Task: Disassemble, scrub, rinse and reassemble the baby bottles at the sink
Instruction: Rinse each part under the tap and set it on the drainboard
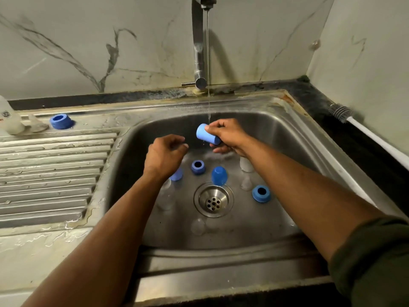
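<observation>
A light blue cap [208, 134] was held in the right hand [228, 136] under the tap's thin stream, while nothing was held in the loosely curled left hand [164, 155]. Bottles had been taken apart: blue rings [197, 166], caps and clear parts were scattered in the sink [287, 134], so most rinsing and all reassembly were judged to remain

Probably a home kitchen: steel sink [294, 134], ridged drainboard [55, 173], marble-look backsplash [88, 45].

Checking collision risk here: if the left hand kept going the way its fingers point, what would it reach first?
Likely the light blue cap held by the right hand; the left hand points right toward it, though depth is unclear.
</observation>
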